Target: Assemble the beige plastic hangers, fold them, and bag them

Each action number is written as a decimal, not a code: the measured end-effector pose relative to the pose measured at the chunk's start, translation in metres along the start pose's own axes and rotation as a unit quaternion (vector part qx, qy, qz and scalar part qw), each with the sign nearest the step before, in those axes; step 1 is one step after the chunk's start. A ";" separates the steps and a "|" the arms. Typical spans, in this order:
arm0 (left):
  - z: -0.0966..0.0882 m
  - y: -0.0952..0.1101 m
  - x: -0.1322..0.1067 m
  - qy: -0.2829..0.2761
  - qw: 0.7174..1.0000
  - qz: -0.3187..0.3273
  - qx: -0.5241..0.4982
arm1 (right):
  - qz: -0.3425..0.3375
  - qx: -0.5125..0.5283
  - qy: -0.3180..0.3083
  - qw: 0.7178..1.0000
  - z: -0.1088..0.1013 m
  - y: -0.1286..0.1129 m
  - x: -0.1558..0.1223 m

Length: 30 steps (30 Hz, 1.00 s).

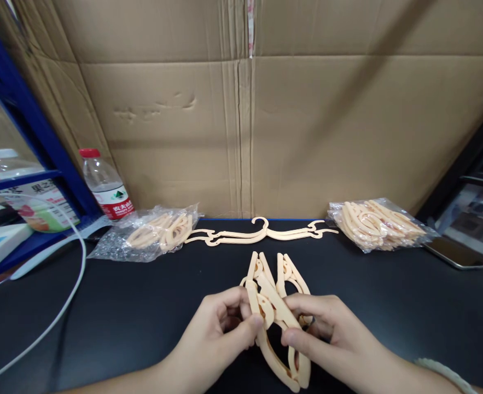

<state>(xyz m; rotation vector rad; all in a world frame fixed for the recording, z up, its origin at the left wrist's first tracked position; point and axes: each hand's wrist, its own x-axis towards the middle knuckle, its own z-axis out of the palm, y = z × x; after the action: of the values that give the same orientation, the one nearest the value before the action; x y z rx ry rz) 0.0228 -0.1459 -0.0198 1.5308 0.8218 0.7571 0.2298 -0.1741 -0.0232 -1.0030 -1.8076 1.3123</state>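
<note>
A folded beige plastic clothes hanger is held between my two hands, low in the middle of the view. My left hand pinches its left arm between thumb and fingers. The right arm is gripped by my right hand, thumb in front and fingers behind. Another folded beige hanger shows just behind it, near my right fingers; its lower part is hidden. Farther back, an unfolded hanger lies on the black table, its hook pointing to the cardboard.
Clear bags of folded hangers lie at the back left and back right. A red-capped water bottle stands beside the left bag. A white cable loops across the left side. A phone rests at right. Cardboard walls the back.
</note>
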 end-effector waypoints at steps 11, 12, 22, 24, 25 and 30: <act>0.009 -0.004 0.001 0.006 1.000 -0.019 -0.014 | -0.031 -0.110 0.115 0.987 0.006 -0.004 0.002; 0.010 -0.003 0.001 0.003 1.000 -0.016 -0.012 | -0.033 -0.116 0.119 0.986 0.007 -0.004 0.002; -0.006 0.000 0.002 0.071 0.983 0.130 0.105 | 0.014 -0.005 0.215 0.977 -0.042 -0.006 0.008; -0.014 -0.003 0.002 0.069 0.958 0.189 0.204 | 0.060 -0.016 0.236 0.970 -0.064 0.003 0.012; -0.018 -0.005 0.002 0.062 0.943 0.213 0.250 | 0.088 -0.022 0.238 0.967 -0.074 0.008 0.015; -0.024 -0.008 0.002 -0.015 0.901 0.245 0.358 | 0.170 -0.128 0.202 0.956 -0.098 0.032 0.022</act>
<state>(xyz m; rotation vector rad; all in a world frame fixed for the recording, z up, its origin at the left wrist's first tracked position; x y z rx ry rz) 0.0033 -0.1308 -0.0249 2.4681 0.7294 0.8291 0.3104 -0.1059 -0.0262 -1.6513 -1.5554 0.9751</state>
